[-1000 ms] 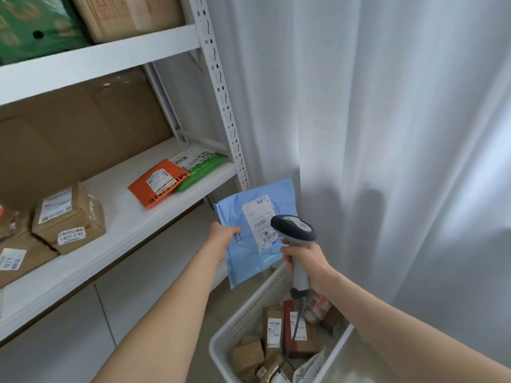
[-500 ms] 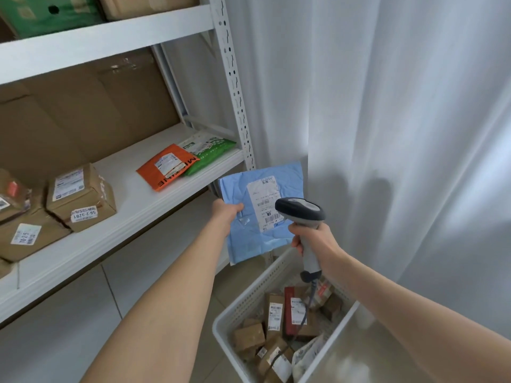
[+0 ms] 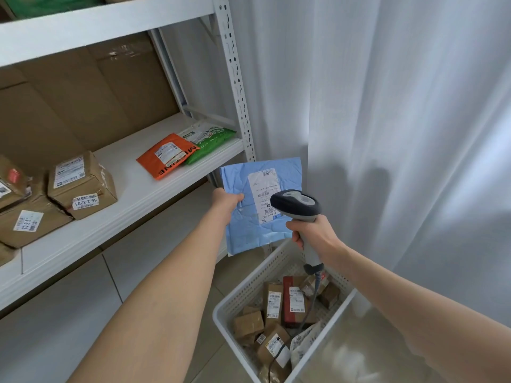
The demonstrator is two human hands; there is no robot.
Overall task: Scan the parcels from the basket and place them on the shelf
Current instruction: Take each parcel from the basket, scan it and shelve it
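My left hand [image 3: 226, 201] pinches the left edge of a blue mailer bag [image 3: 257, 228], held upright with its white label facing me. My right hand [image 3: 312, 234] grips the handle of a grey barcode scanner [image 3: 295, 203], whose head covers the lower right of the label. Below stands a white perforated basket [image 3: 249, 286] with several small brown boxes and one red parcel [image 3: 294, 302] inside. The white shelf [image 3: 138, 194] is to the left, level with the mailer's top.
On the shelf lie an orange mailer [image 3: 166, 156], a green mailer [image 3: 210, 139] and several labelled cardboard boxes [image 3: 81, 183]. Large cartons stand behind them. A perforated shelf post [image 3: 237, 87] rises beside white curtains [image 3: 387, 120]. The scanner cable [image 3: 309, 308] hangs into the basket.
Both hands have risen a little with the blue mailer and the scanner, staying together. The view has shifted right and down, so the shelf appears higher and more boxes show at the left.
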